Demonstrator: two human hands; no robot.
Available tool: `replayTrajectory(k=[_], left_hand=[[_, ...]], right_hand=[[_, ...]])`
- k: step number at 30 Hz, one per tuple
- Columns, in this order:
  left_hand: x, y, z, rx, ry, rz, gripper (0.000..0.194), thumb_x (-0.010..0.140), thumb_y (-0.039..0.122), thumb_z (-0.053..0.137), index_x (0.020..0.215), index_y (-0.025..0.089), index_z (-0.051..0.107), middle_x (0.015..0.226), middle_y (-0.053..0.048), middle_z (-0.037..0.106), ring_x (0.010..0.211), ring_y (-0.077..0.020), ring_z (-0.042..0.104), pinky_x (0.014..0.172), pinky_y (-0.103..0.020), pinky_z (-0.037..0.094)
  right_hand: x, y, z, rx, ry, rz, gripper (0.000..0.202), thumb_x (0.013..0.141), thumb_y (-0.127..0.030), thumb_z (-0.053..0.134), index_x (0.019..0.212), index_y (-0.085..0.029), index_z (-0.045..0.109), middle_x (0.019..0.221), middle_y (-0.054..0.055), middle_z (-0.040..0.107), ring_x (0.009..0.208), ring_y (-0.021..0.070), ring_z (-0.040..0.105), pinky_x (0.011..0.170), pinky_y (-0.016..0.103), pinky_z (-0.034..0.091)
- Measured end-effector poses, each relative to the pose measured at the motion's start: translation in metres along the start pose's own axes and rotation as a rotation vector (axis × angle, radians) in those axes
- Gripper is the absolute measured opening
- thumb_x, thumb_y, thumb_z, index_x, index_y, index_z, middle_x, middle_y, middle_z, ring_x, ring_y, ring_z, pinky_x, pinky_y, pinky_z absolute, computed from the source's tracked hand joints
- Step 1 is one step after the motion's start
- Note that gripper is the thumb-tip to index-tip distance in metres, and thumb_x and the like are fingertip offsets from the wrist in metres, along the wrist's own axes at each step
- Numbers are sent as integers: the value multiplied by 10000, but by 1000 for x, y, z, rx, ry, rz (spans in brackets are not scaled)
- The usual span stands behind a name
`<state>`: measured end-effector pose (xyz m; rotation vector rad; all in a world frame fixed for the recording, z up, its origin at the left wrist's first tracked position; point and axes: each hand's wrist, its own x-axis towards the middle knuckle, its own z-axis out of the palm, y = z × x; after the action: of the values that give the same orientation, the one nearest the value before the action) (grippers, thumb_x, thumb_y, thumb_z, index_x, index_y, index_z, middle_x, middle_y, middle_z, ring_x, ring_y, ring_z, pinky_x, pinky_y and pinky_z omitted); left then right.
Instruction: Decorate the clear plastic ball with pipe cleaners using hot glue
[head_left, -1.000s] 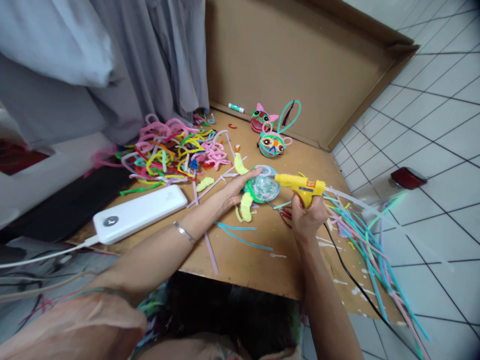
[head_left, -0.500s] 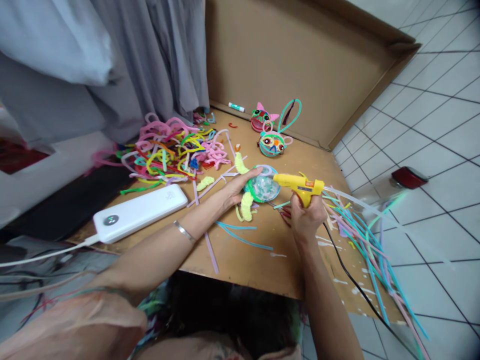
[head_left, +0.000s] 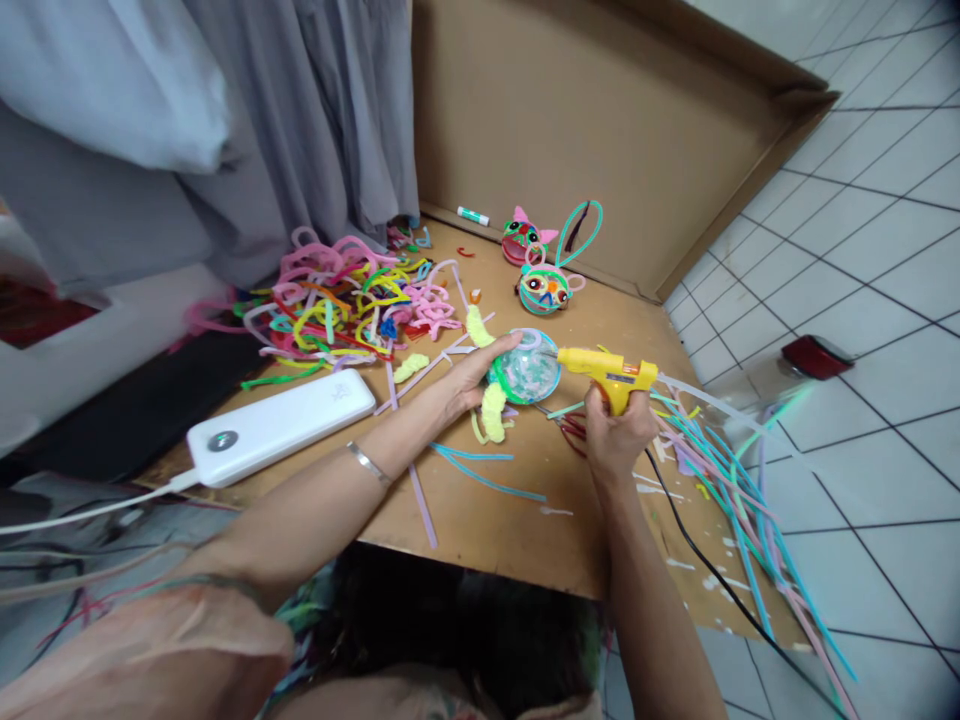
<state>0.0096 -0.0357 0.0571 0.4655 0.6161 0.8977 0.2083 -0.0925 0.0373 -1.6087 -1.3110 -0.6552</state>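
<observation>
My left hand point(head_left: 484, 372) grips the left side of a round clear ornament point(head_left: 531, 372) with a green and blue rim. Two fuzzy yellow-green pieces point(head_left: 493, 412) stick out from its left side, and a pale purple loop point(head_left: 529, 338) lies on its top. In my right hand point(head_left: 619, 432) is a yellow hot glue gun point(head_left: 607, 370), its nozzle pointing left at the ornament's right edge. A clear glue stick point(head_left: 690, 392) extends from the gun's back. Whether the nozzle touches the ornament I cannot tell.
A heap of coloured pipe cleaners point(head_left: 352, 300) lies at the left. Nearer stands a white power bank point(head_left: 281, 425) with a cable. Two decorated face ornaments point(head_left: 545, 290) sit at the back by a cardboard wall point(head_left: 570, 130). More pipe cleaners point(head_left: 742, 500) and a black cord point(head_left: 694, 540) are at the right.
The glue gun in my right hand has shifted slightly to the right, its nozzle drawn back from the purple loop towards the ornament's edge. My left hand and the ornament have barely moved.
</observation>
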Motion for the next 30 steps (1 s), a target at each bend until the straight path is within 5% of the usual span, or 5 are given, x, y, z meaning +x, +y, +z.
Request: replayTrajectory(k=[8, 12, 18, 25, 30], left_hand=[[0, 3, 1, -10, 64, -6, 316, 830, 381, 745, 1071, 182, 698, 701, -54, 761, 677, -240, 743, 825, -462, 619], [2, 2, -2, 17, 39, 26, 411, 746, 394, 816, 1081, 188, 695, 769, -54, 775, 739, -254, 749, 862, -506, 606], [7, 3, -8, 48, 61, 113, 431, 668, 396, 864, 1008, 188, 701, 954, -91, 786, 1008, -321, 729, 945, -545, 568], [10, -1, -8, 60, 91, 151, 374, 680, 377, 849, 970, 193, 701, 932, -76, 781, 974, -303, 731, 905, -508, 596], [9, -1, -7, 31, 96, 210, 348, 725, 334, 818, 1017, 190, 695, 960, -73, 782, 955, -269, 736, 906, -467, 605]], right_hand=[[4, -1, -2, -25, -35, 134, 247, 763, -479, 567, 766, -235, 528, 580, 11, 540, 573, 223, 568, 575, 314, 424], [8, -4, -6, -40, -107, 167, 341, 772, -521, 561, 878, -197, 583, 719, 74, 636, 701, 268, 628, 648, 345, 461], [12, 10, -30, -144, -306, 184, 464, 800, -471, 534, 1097, -124, 618, 1034, 192, 685, 985, 332, 644, 828, 418, 485], [-11, 53, -55, -279, -601, 433, 570, 773, -530, 609, 1108, -71, 646, 1018, 219, 716, 953, 343, 661, 781, 391, 479], [-12, 54, -51, -399, -702, 432, 554, 870, -482, 557, 1191, -36, 623, 1113, 245, 715, 991, 335, 681, 778, 370, 471]])
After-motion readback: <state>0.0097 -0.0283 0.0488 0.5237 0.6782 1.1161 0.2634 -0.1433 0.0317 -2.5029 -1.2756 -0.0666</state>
